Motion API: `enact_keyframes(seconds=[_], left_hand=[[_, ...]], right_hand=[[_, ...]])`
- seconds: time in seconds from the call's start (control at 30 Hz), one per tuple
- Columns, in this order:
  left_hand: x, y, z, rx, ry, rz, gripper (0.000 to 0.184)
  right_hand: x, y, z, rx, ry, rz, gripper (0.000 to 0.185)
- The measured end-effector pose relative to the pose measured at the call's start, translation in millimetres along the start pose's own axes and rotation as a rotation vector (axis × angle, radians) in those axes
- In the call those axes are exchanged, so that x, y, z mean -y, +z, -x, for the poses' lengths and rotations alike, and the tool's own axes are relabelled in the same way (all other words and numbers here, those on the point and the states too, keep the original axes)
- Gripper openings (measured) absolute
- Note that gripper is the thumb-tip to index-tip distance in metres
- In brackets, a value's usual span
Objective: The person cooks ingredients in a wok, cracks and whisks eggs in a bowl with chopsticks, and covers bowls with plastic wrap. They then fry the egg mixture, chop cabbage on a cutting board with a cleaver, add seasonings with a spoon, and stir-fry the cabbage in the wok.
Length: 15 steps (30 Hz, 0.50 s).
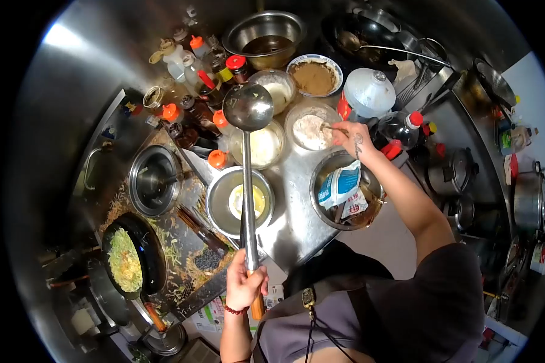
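My left hand (pixel 243 289), with a red bead bracelet at the wrist, is wrapped round the wooden-ended handle of a long steel ladle (pixel 248 107). The ladle points away from me, its bowl raised over the containers. My right hand (pixel 352 139) pinches a small spoon (pixel 326 126) whose end reaches into a clear bowl of white powder (pixel 312 132); the spoon's tip is hard to make out. Below the ladle's shaft sits a steel bowl (pixel 218 212) with yellowish liquid. Nearer me than my right hand, another steel bowl (pixel 317 202) holds a blue-and-white packet (pixel 340 184).
At left, a black wok (pixel 157 266) holds shredded green and yellow food, with scraps scattered around it. Sauce bottles (pixel 191 69) crowd the back left. A brown-filled bowl (pixel 313 77), a big steel basin (pixel 264 27) and a white jug (pixel 369 92) stand at the back.
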<state>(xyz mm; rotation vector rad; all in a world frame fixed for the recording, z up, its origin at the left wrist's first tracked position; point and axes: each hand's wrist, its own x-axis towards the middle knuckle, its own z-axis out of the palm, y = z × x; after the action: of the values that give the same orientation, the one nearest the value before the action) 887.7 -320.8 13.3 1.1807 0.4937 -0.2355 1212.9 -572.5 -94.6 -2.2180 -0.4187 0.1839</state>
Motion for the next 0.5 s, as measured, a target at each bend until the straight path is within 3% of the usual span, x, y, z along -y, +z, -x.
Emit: enact_keyframes(seconds=[0.07,0.27,0.37,0.5], left_hand=[[-2,0,-6,0.011,-0.031,0.008,0.028],[-8,3,-11,-0.008,-0.101,-0.141,0.02],[-13,3,-8,-0.034,-0.113,-0.19,0.019],[-18,-4,-1,-0.035,-0.099,-0.331,0.02]], right_hand=[[10,6,-1,-0.117,0.086,-0.398,0.021],[9,23,-12,-0.053,0.013,-0.048,0.022],[2,31,-8,-0.088,0.236,-0.485,0.023],[29,7,8,-0.182,0.223,-0.491,0.022]])
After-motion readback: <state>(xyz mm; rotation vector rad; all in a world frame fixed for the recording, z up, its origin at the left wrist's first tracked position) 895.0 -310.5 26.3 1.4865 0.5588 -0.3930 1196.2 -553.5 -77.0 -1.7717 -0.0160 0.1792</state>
